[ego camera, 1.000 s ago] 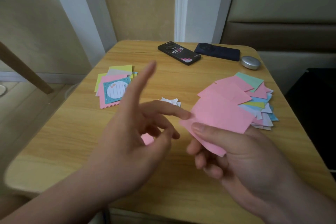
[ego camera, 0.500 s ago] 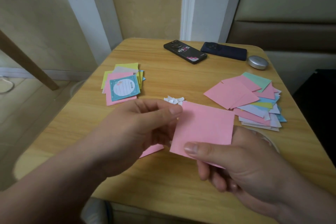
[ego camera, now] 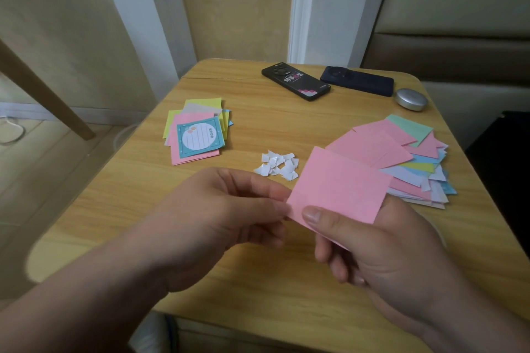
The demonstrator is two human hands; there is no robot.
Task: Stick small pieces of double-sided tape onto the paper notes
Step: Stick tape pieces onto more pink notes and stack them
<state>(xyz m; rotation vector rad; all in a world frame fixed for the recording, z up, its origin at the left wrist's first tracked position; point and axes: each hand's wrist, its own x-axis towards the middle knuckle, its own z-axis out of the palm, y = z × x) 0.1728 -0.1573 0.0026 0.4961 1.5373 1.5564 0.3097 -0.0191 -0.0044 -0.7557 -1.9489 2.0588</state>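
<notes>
Your right hand (ego camera: 381, 255) holds the pink note (ego camera: 341, 186) above the table (ego camera: 229, 281), thumb flat on its near edge and fingers curled beneath. Your left hand (ego camera: 226, 218), fingers curled, pinches the note's left edge; any tape at the fingertips is hidden.

- Teal card (ego camera: 200, 137) tops the left stack (ego camera: 198, 112): ruled circle, one column of characters, too small to read.
- Black phone (ego camera: 295, 85): lettering on its back, illegible.
- Dark blue phone (ego camera: 357, 81) and silver case (ego camera: 411, 99): no marks I can make out.
- White scraps (ego camera: 279, 165) lie between the stack and the fanned notes (ego camera: 413, 157), whose lower sheets are mostly covered.
</notes>
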